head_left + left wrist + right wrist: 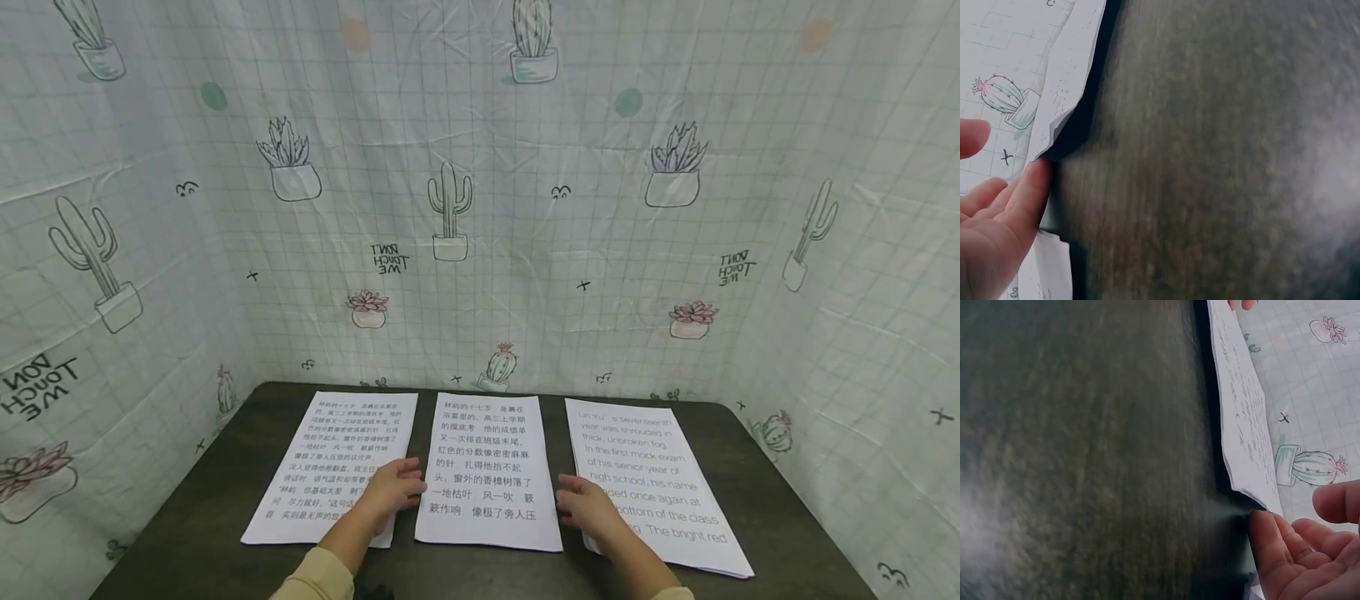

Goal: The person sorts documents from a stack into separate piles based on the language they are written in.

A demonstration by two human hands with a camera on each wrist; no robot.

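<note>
Three printed paper stacks lie side by side on a dark table. At the middle stack [487,467], printed with large Chinese characters, my hands stand one on each side. My left hand [392,492] reaches over the left stack [337,442] of smaller Chinese print, its fingertips right at the middle stack's left edge. Over the English-printed right stack [652,467] comes my right hand [588,506], fingertips close to the middle stack's right edge. Both wrist views show the thumb apart from the fingers, with the index fingertip at a paper corner [1063,119] and a paper edge [1250,487].
The dark wooden table [465,575] ends at a hanging white cloth [480,317] with cactus drawings, which encloses the back and both sides. A small dark object [373,592] shows at the bottom edge near my left sleeve [322,575].
</note>
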